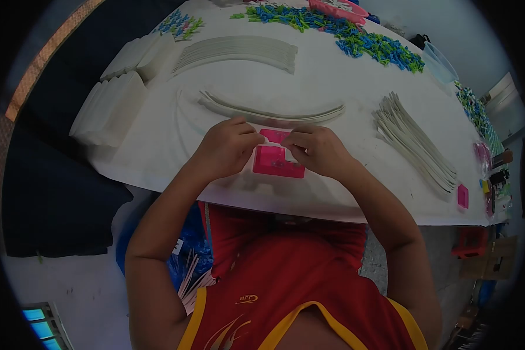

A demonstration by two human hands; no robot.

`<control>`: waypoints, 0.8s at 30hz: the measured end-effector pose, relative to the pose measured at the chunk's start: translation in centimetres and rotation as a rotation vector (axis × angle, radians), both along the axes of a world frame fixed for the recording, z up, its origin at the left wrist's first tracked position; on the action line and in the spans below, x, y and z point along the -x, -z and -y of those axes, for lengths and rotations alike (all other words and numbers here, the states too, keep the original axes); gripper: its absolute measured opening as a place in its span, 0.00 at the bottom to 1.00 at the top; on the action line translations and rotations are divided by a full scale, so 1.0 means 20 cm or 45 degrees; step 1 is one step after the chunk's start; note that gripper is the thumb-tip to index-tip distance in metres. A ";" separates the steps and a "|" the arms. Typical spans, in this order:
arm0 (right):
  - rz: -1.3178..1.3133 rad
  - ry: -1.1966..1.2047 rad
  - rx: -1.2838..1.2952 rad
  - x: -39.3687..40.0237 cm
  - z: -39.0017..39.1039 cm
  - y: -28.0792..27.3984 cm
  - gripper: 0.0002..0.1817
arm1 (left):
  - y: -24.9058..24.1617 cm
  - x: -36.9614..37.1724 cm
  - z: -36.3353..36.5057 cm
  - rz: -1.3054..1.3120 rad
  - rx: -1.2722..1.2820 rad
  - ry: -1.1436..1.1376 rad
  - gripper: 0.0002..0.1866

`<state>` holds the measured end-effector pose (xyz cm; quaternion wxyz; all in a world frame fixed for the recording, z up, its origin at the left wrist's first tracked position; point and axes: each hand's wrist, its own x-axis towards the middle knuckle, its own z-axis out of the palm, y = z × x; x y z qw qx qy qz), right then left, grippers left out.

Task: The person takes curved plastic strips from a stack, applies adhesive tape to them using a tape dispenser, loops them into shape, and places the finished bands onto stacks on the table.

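Note:
A bright pink plastic box (278, 168) sits near the table's front edge, with another pink part (274, 135) just behind it. My left hand (232, 146) is at the box's left rear corner, its fingers pinched together. A small white bit shows at its fingertips, too small to name. Across from it, my right hand (318, 150) is closed in a pinch over the right side of the box; its fingers hide what they hold, if anything. Directly behind both hands lies a small bundle of curved, off-white strips (268, 112).
A wide stack of off-white strips (236, 52) lies farther back, and a loose bundle (414, 143) lies at right. White block-like stacks (111, 108) stand at left. Blue and green clips (379, 49) are heaped along the back, near a pink basket (338, 10). A small pink piece (462, 196) lies at right.

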<state>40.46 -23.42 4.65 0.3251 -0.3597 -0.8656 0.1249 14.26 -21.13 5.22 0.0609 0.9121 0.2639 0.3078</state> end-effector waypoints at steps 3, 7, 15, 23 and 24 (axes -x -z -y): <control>-0.010 0.012 0.008 -0.02 0.01 -0.01 0.08 | 0.02 -0.02 -0.01 0.030 -0.024 0.000 0.10; 0.023 -0.006 0.007 -0.10 0.02 -0.01 0.09 | 0.04 -0.09 -0.01 0.021 -0.036 0.034 0.11; 0.044 0.033 0.018 -0.17 0.04 0.02 0.11 | 0.06 -0.15 -0.02 0.053 -0.036 0.093 0.11; 0.090 0.087 0.024 -0.31 0.11 -0.04 0.09 | 0.07 -0.17 -0.01 0.051 -0.023 0.104 0.11; 0.090 0.093 0.026 -0.35 0.13 -0.05 0.09 | 0.07 -0.18 -0.01 0.071 -0.017 0.105 0.11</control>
